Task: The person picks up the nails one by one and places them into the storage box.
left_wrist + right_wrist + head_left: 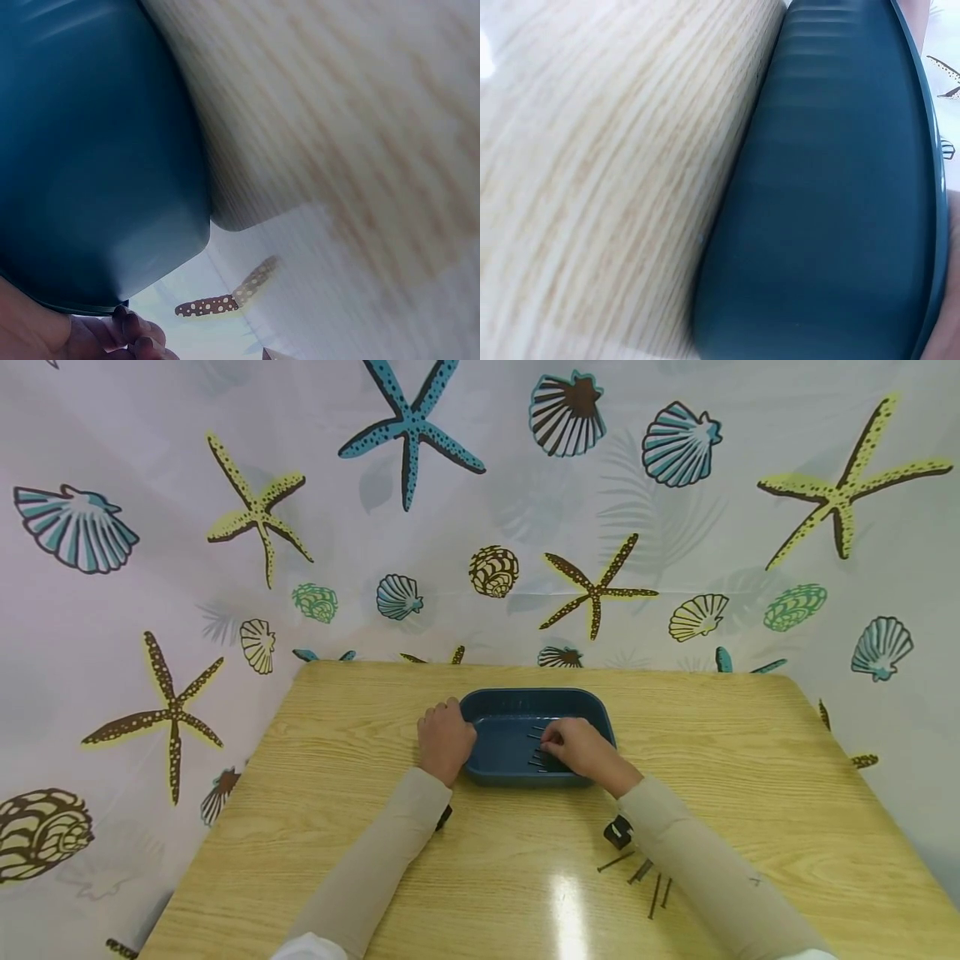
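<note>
A dark blue rectangular tray [491,775] stands on the wooden table. My left hand [446,739] grips its left rim, with the thumb over the inside edge; in the left wrist view curled fingers [135,334] show by the tray's rim. Reaching over the right side, my right hand [581,747] is inside the tray with thumb and forefinger pinched together at a thin dark nail [534,737]. Several more nails [537,763] lie roughly side by side on the tray floor, partly hidden by that hand. The right wrist view shows mostly the tray's outer wall [817,180].
Several loose nails [654,897] lie on the table [510,868] near my right forearm. Behind the table and at its sides hangs a pale curtain [465,635] printed with shells and starfish. Each wrist carries a small black device [618,832].
</note>
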